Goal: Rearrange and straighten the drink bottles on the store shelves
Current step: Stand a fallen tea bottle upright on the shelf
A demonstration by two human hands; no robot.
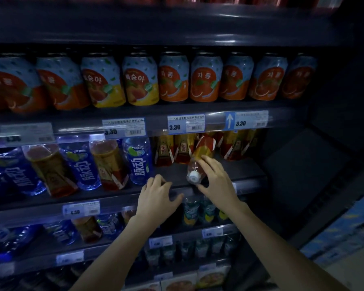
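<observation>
An orange-labelled drink bottle (200, 156) with a white cap lies tipped toward me on the middle shelf (172, 173), cap over the front edge. My right hand (215, 179) wraps its neck end, fingers over the top and thumb below. My left hand (158, 196) rests on the shelf's front lip, fingers curled on the edge, holding no bottle. Behind stand upright orange-labelled bottles (172, 152). To the left, blue bottles (139, 160) and amber bottles (111, 162) alternate in a leaning row.
Above is a row of juice cans (172, 78) over price tags (186, 123). Lower shelves hold green-labelled bottles (190, 211) and more blue ones (59, 232). The cabinet's dark side wall (303, 164) is at the right.
</observation>
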